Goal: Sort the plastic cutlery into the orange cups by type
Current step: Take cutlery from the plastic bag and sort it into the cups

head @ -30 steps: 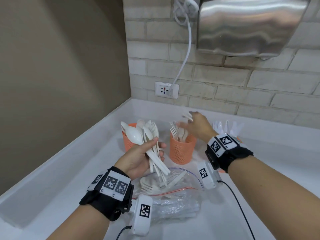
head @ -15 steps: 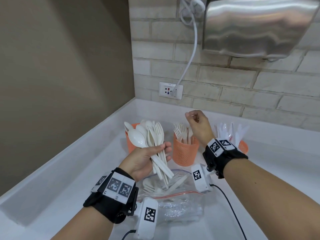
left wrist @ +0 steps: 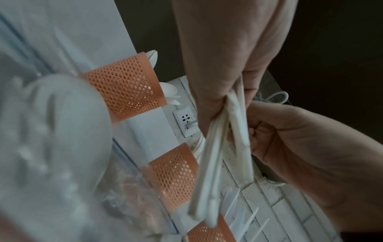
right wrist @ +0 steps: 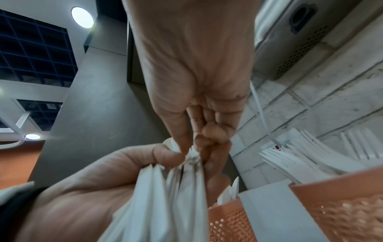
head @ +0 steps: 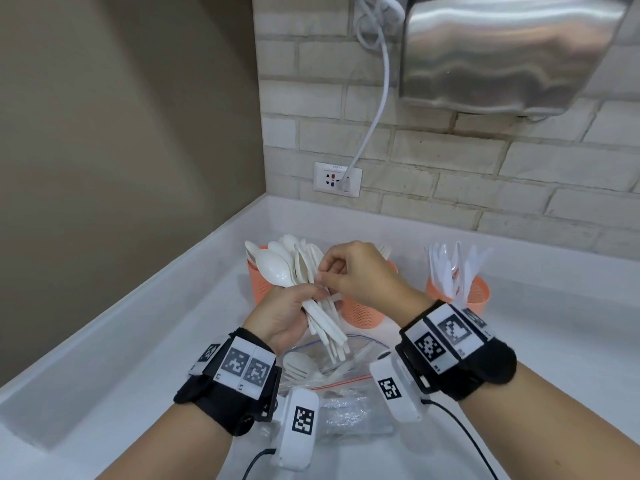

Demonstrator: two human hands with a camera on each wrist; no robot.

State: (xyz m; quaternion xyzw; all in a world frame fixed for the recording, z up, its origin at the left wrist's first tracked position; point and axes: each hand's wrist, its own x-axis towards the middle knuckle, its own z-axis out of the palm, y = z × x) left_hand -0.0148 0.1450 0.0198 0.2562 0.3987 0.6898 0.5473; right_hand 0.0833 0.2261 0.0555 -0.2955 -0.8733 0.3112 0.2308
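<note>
My left hand (head: 289,311) grips a fanned bundle of white plastic cutlery (head: 298,271), spoon bowls up and handles (left wrist: 219,157) slanting down. My right hand (head: 346,273) has come over to the bundle and pinches one piece among it with thumb and forefinger (right wrist: 186,147). Three orange mesh cups stand along the back: the left cup (head: 258,282) with spoons, the middle cup (head: 362,311) with forks, mostly behind my right hand, and the right cup (head: 478,294) with knives (head: 453,268).
A clear zip bag (head: 332,372) with more white cutlery lies on the white counter (head: 138,341) under my wrists. A raised ledge runs along the left and back. A wall socket (head: 337,179) with a white cable and a steel hand dryer (head: 509,50) are on the brick wall.
My right hand has left the middle cup, swung back to the left and closed its fingertips on a piece in the bundle. The left hand kept holding the bundle.
</note>
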